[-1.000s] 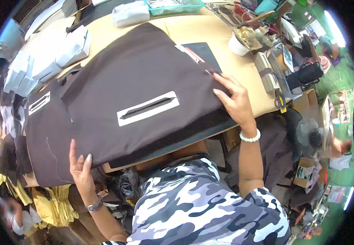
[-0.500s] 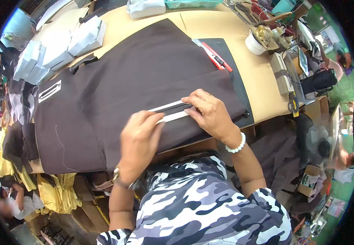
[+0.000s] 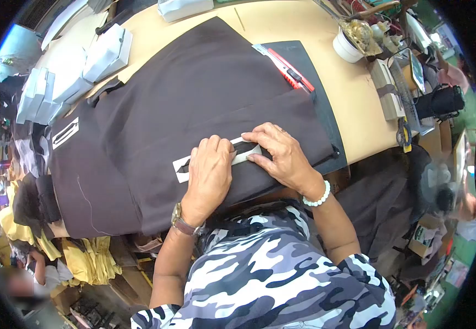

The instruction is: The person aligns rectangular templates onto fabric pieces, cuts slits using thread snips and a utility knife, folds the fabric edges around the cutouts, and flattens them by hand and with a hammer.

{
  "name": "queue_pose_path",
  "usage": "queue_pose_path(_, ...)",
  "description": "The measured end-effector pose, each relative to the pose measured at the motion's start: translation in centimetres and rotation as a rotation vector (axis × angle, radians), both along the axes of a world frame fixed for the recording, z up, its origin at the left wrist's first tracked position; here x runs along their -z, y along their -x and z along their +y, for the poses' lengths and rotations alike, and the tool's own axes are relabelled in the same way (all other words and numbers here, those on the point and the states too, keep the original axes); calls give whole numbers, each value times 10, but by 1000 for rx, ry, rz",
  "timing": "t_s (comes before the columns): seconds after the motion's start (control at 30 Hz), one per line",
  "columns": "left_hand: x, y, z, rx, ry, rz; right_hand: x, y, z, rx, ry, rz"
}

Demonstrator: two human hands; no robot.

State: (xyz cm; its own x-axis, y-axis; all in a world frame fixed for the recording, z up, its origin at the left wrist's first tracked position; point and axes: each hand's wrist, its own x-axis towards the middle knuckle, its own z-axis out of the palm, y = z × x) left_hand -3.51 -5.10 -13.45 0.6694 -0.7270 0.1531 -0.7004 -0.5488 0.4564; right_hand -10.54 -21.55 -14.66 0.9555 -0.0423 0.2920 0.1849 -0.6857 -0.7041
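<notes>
Dark brown fabric (image 3: pixel 177 88) lies spread over the table in front of me. On it is a white slotted strip (image 3: pixel 182 175) with a dark opening along its middle and pointed slot ends. My left hand (image 3: pixel 211 170) lies across the strip's middle, fingers bent and pressed together on it. Thumb and fingers of my right hand (image 3: pixel 282 153) grip the strip's right end, one at each long edge. A similar white slotted patch (image 3: pixel 66 133) sits on the fabric at the far left. Whether the strip is fixed to the fabric I cannot tell.
A red utility knife (image 3: pixel 290 74) lies on a dark cutting mat (image 3: pixel 323 118) right of the fabric. White boxes (image 3: pixel 106 54) stand at the back left. A white tub (image 3: pixel 347 46) and yellow-handled scissors (image 3: pixel 404 134) are at the right. Another person (image 3: pixel 35 274) is at lower left.
My left hand has moved right along the strip and now lies over its middle, showing its left end. My right hand stays at the right end. The view has shifted slightly.
</notes>
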Motion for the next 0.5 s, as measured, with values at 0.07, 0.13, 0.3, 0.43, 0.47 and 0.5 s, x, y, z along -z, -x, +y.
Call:
queue_pose_path(0.07, -1, 4, -2, 2, -45, -58, -2, 0, -1, -4, 10, -1)
queue_pose_path(0.13, -3, 4, -2, 16, -36, -25, -1, 0, -1, -4, 16, -8)
queue_pose_path(0.3, -8, -6, 0, 40, 8, 148, 0, -1, -2, -1, 32, -28)
queue_pose_path(0.43, -16, -15, 4, 38, 76, 326, -1, 0, -2, 1, 15, 1)
queue_pose_path(0.47, -15, -17, 7, 45, 83, 357, -1, 0, -3, -5, 21, 4)
queue_pose_path(0.5, -14, -19, 11, 53, 90, 388, -1, 0, -4, -10, 26, 8)
